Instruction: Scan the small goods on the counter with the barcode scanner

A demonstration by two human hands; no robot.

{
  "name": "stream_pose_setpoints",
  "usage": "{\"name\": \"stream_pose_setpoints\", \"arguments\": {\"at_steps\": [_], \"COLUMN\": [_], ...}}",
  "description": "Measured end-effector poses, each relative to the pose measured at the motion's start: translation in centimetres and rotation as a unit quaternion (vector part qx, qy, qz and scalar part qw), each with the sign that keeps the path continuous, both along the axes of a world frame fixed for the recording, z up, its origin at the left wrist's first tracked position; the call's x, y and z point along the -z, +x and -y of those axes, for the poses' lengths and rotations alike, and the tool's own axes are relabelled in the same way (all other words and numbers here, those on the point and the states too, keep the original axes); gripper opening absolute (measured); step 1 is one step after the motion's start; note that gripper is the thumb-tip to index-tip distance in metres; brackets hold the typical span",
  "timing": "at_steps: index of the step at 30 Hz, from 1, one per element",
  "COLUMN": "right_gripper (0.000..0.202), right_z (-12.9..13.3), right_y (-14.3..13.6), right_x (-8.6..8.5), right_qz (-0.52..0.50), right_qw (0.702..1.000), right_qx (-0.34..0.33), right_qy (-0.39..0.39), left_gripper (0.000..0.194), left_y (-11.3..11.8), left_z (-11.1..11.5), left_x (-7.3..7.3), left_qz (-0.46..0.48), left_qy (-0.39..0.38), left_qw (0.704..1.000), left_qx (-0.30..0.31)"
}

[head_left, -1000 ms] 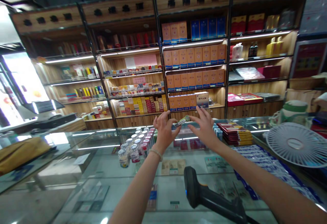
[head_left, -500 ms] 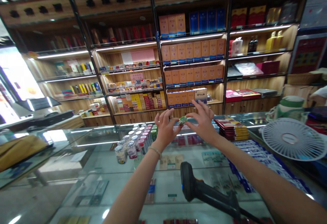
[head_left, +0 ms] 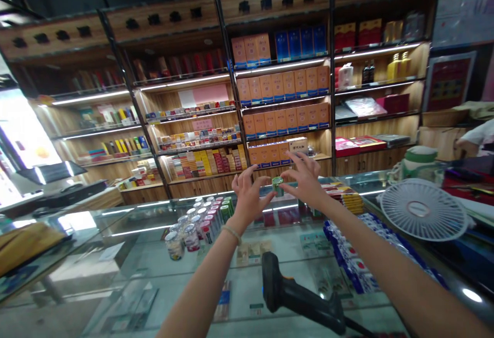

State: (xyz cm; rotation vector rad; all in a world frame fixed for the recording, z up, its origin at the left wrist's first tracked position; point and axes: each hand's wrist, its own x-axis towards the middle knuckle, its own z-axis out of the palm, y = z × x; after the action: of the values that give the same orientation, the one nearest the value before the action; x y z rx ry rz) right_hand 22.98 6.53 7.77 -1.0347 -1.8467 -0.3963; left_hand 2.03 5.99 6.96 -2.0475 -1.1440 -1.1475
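A small green jar (head_left: pixel 277 187) with a shiny silvery top is held up over the far side of the glass counter (head_left: pixel 162 281). My left hand (head_left: pixel 249 194) pinches it from the left, thumb and forefinger against its side. From the right, the thumb and forefinger of my right hand (head_left: pixel 306 181) grip the same jar, the other fingers raised. Rows of small lidded jars (head_left: pixel 193 230) with white, pink and green labels stand just left of my left hand. Nearer me, a black barcode scanner (head_left: pixel 297 294) lies on the glass.
Blue-and-white packets (head_left: pixel 358 266) lie beneath my right forearm. Behind them are stacked red and yellow packs (head_left: pixel 349 199). A white round fan (head_left: pixel 422 209) and a green-lidded jug (head_left: pixel 419 163) stand at the right. Stocked shelves (head_left: pixel 285 106) line the back wall. Another person's arm (head_left: pixel 478 135) shows at far right.
The small jar has been tipped so more of its green side shows. Both hands keep their grip. My view has turned slightly right, shifting the counter and shelves leftward.
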Motion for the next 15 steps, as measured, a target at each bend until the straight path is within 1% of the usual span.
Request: {"name": "stream_pose_setpoints", "arguments": {"at_steps": [3,5,9,15], "right_gripper": [0.018,0.019,0.018,0.019], "right_z": [-0.7,-1.1,-1.9,-3.7], "right_y": [1.3,1.8,2.7,4.5], "right_x": [0.0,0.0,0.2,0.8], "right_qz": [0.015,0.029,0.03,0.039], "right_qw": [1.0,0.999,0.999,0.998], "right_qx": [0.007,0.012,0.019,0.028], "right_qy": [-0.008,-0.012,-0.016,-0.032], "left_gripper": [0.031,0.027,0.017,0.016], "left_y": [1.3,2.1,3.4,4.9], "left_z": [-0.6,-1.1,-2.0,-3.5], "left_x": [-1.1,-1.5,-1.6,-1.4], "left_qz": [0.02,0.025,0.015,-0.01], "left_qy": [0.005,0.003,-0.014,-0.045], "left_qw": [1.0,0.999,0.999,0.998], "left_qx": [0.013,0.02,0.033,0.037]}}
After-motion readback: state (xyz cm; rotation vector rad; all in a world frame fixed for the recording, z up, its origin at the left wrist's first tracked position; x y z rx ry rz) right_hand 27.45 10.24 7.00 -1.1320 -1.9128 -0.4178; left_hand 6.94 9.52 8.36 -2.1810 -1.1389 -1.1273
